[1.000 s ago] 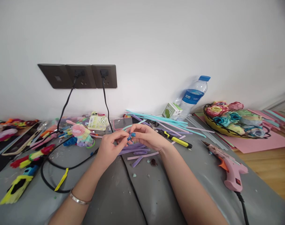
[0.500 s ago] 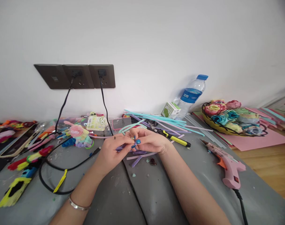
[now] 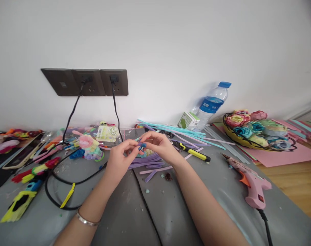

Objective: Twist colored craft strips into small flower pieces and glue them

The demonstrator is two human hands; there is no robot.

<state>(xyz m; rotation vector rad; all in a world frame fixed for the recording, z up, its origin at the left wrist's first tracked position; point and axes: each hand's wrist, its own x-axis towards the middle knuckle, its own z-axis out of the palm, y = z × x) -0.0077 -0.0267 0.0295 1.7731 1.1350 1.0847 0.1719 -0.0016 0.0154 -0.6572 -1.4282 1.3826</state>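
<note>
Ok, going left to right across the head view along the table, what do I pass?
Yellow-green craft piece → pink fluffy flower → left hand → right hand → yellow utility knife → pink glue gun.

both hands [image 3: 141,152] raised together, fingertips pinched and touching, forearms converging

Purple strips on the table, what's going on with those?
A person is at a grey table, pinching a small strip piece between the fingertips of the left hand and right hand, just above the loose purple strips. The piece is too small to make out its shape. A pink glue gun lies untouched on the right, and a yellow cutter lies beyond the right hand.
</note>
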